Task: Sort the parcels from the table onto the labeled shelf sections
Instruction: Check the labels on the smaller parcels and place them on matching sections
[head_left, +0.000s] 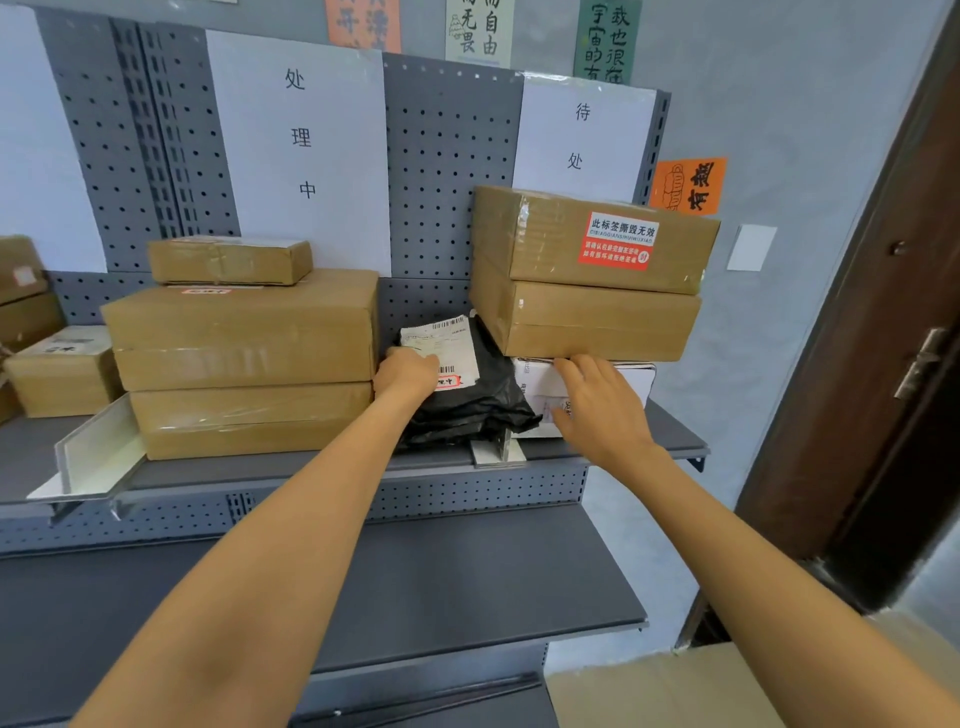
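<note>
On the upper shelf (322, 465), left hand (407, 375) curls onto black poly parcel (475, 405) wedged between box stacks at the divider (496, 449), right hand (597, 402) open against white box (636, 382); seat it fully left of divider, in the 处理中 section

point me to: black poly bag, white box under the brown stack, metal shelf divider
black poly bag (483, 410): head view, on its crumpled black plastic below the shipping label.
white box (636, 382): head view, on its front face, right of the right hand.
metal shelf divider (496, 451): head view, on its front end at the shelf edge.
</note>
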